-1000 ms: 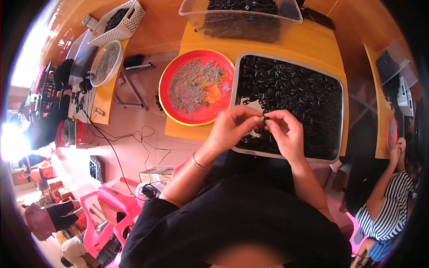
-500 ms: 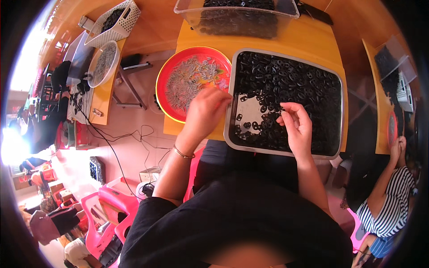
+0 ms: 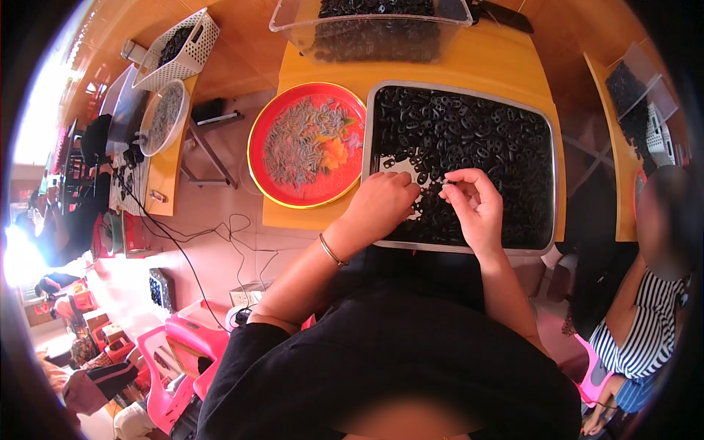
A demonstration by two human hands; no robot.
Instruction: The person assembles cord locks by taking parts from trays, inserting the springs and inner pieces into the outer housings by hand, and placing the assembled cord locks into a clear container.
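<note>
The right hand pinches a tiny piece over the metal tray, apart from the curled left hand, whose hold I can't tell, and a slack pinch might lose it among the black parts

Round tray, table's left edge, is showing red inside yellow rim | orange-yellow flower print is brightening its right edge | small pieces on it are showing grey | black parts are darkening silver-rimmed tray, table's right edge | table is showing yellow-orange | co-worker's top is showing black-and-white stripes | chair is showing pink
</note>
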